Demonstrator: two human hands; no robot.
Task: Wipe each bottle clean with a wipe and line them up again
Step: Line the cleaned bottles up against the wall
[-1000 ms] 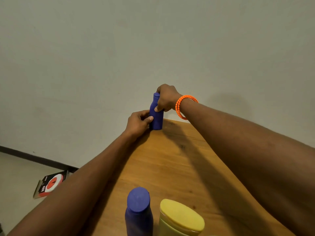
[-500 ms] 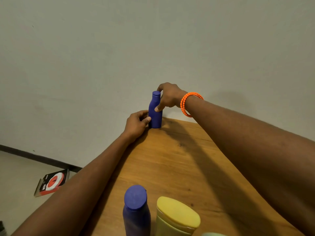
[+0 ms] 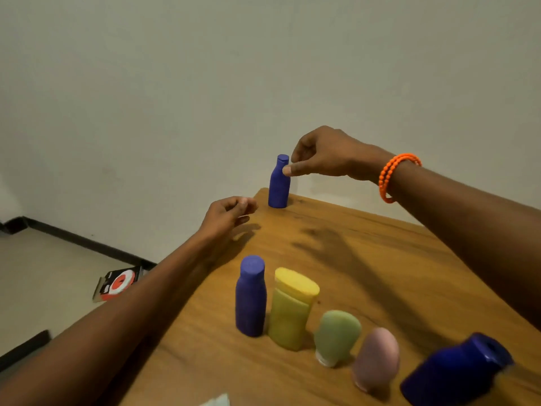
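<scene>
Floor at far left: a black, red and white packet [image 3: 119, 284] lay flat near the dark skirting board [image 3: 79, 238].

Left hand [image 3: 227, 213] hovered over the desk's [image 3: 366, 259] left edge, fingers loosely curled, grip slack, nothing in it. It sat near the small blue bottle [image 3: 278, 183] but clear of it.

Small blue bottle stood upright at the far corner of the desk, close to the wall [image 3: 205, 83].

Right hand [image 3: 325, 155], orange beaded bracelet [image 3: 393, 178] on the wrist, reached in from the right. Thumb tip lay at the bottle's shoulder, the fingers bent above and behind the cap; cannot tell whether that grip was closed on the neck or merely touching.

Near edge, in a row: taller blue bottle [image 3: 251, 297], upright, touching or just beside a yellow bottle [image 3: 292, 309]; then a green tube [image 3: 336, 336] and a pink tube [image 3: 377, 358], each on its cap; then a large dark blue bottle [image 3: 456, 373], tilted and blurred.

A pale scrap, perhaps the wipe [image 3: 216, 401], showed at the bottom edge.
</scene>
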